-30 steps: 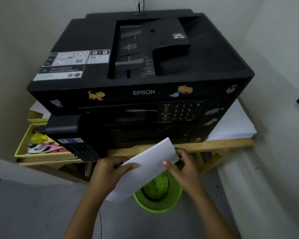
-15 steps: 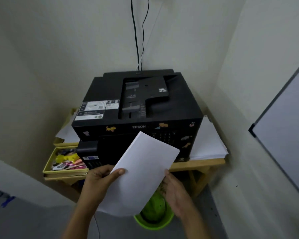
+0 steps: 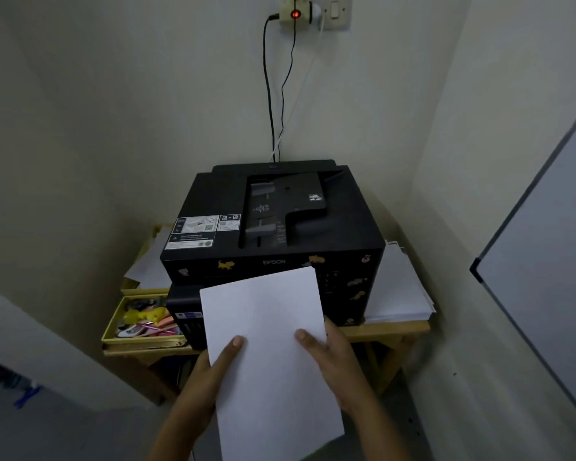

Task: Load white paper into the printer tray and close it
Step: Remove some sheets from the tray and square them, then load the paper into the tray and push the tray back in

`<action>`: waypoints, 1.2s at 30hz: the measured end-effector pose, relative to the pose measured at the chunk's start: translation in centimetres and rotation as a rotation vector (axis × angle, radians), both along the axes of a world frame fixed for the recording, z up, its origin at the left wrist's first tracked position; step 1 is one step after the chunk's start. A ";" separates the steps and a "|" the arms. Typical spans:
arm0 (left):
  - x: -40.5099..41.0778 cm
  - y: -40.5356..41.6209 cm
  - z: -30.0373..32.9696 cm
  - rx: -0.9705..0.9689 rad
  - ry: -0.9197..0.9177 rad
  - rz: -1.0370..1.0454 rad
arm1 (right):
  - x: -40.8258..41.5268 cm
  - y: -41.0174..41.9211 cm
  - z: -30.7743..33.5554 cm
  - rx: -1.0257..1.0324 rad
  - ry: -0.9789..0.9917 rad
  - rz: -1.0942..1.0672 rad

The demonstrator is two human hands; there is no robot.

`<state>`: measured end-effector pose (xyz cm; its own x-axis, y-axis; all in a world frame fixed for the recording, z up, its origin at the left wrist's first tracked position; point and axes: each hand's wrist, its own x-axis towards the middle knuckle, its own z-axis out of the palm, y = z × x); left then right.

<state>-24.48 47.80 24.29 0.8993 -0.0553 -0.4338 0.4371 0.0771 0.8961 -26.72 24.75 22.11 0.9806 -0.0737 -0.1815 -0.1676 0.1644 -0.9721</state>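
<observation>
Both hands hold a stack of plain white paper sheets in front of the black Epson printer, which sits on a wooden tabletop. The left hand pinches the stack's left edge, thumb on top; the right hand grips the right edge likewise (fingers hidden beneath). More white sheets lie right of the printer.
</observation>
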 end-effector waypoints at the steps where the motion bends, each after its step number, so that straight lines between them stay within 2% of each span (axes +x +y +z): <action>1: 0.2 0.1 -0.2 0.023 0.006 0.023 | 0.2 0.2 0.0 0.011 0.018 0.013; 4: 1.2 1.5 -1.0 0.106 0.008 0.027 | 1.0 0.8 -0.5 0.026 0.057 0.033; 8: 2.0 3.0 -1.7 0.017 0.018 -0.098 | 2.2 1.8 -1.8 0.012 0.073 0.022; 11: 2.7 4.3 -3.0 0.049 0.017 -0.032 | 2.8 3.6 -2.7 -0.005 0.096 0.063; 17: 4.1 7.3 -5.3 -0.087 0.123 0.048 | 3.3 5.9 -3.9 -0.064 0.145 0.135; 22: 4.8 7.8 -7.3 -0.030 0.180 0.081 | 3.6 7.9 -5.4 -0.090 0.179 0.089; 26: 5.1 8.3 -8.2 -0.205 0.245 0.001 | 3.6 7.3 -7.2 -0.128 0.182 0.047; 28: 5.3 7.9 -9.0 -0.141 0.197 -0.069 | 3.7 7.1 -8.1 -0.164 0.185 0.030; 32: 5.2 6.2 -11.4 0.164 0.072 -0.124 | 3.7 7.5 -10.8 -0.275 0.176 0.001; 36: 5.1 5.7 -13.5 0.194 0.045 -0.065 | 3.9 7.5 -13.7 -0.345 0.218 -0.005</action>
<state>-19.43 53.54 10.83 0.8759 -0.0243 -0.4818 0.4755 -0.1251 0.8708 -22.85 32.25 8.44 0.9213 -0.1716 -0.3488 -0.3758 -0.1637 -0.9121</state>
